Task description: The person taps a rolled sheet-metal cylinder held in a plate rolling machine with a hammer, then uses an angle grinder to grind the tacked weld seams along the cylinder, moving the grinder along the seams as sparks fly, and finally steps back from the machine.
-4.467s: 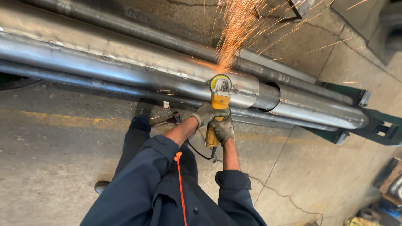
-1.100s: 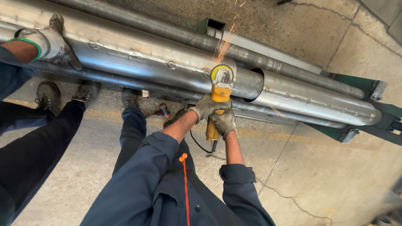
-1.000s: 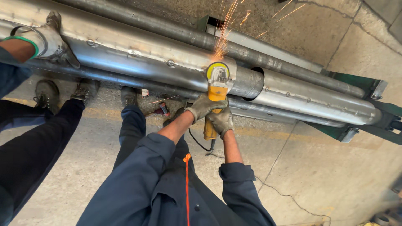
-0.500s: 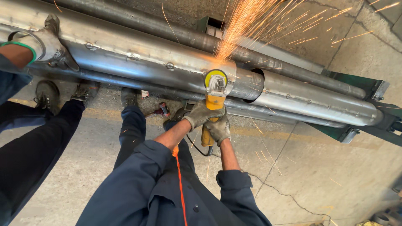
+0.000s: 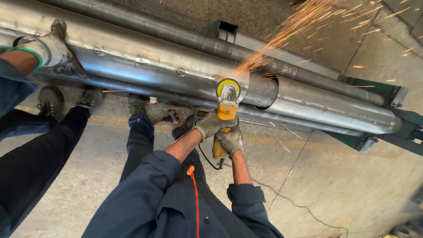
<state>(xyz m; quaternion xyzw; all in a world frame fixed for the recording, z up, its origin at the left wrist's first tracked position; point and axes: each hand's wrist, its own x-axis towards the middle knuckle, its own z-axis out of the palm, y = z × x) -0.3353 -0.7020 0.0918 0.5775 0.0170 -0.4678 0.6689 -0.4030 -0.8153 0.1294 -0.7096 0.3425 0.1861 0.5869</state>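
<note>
Both my gloved hands grip a yellow angle grinder (image 5: 225, 110). My left hand (image 5: 210, 125) wraps the front of its body, just behind the head. My right hand (image 5: 231, 141) holds the rear handle lower down. The grinder's disc (image 5: 228, 89) presses on the side of a large grey steel pipe (image 5: 145, 66), close to where a narrower pipe (image 5: 335, 110) slides out of it. Orange sparks (image 5: 299, 26) spray up and to the right. A black cable (image 5: 207, 159) hangs from the grinder's tail.
Another person stands at the left, a gloved hand (image 5: 50, 50) resting on the big pipe, dark trousers and boots (image 5: 50, 101) below. Thinner pipes (image 5: 185, 37) run alongside. A green steel stand (image 5: 387, 132) carries the pipes at the right. Cracked concrete floor lies below.
The grinder has stayed on the same spot of the pipe. The spark shower has grown and now fans further to the right. The other person's hand remains on the pipe.
</note>
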